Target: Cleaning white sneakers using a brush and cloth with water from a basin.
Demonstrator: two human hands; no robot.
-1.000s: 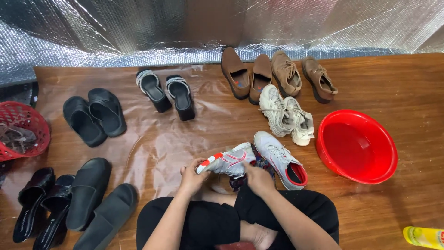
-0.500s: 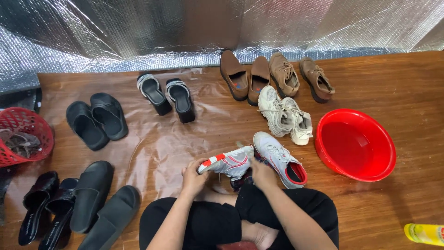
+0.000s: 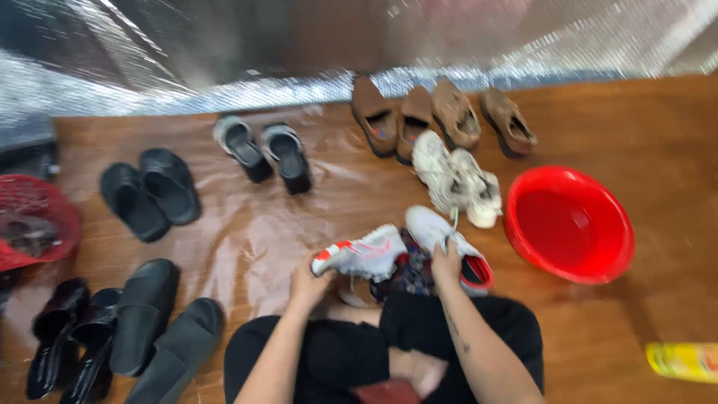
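I sit on a wooden floor with a clear plastic sheet [image 3: 247, 232] spread in front of me. My left hand [image 3: 308, 282] grips a white sneaker with red accents [image 3: 365, 254], lifted just above my lap. My right hand [image 3: 446, 263] rests on the matching white sneaker [image 3: 441, 228], which lies on the floor with its red-lined opening toward me. A dark patterned cloth [image 3: 410, 271] shows between the two sneakers.
A red basin [image 3: 570, 223] sits to the right, a yellow bottle [image 3: 684, 360] at the lower right. Cream sneakers [image 3: 456, 178], brown shoes [image 3: 441, 114], grey-black sandals [image 3: 263, 150], black clogs [image 3: 149, 191], dark slippers [image 3: 149, 322] and black heels [image 3: 56, 337] surround me. A red basket [image 3: 34, 221] stands left.
The view has drifted slightly and blurred. Both hands stay on the white sneakers, with the left sneaker held much as before.
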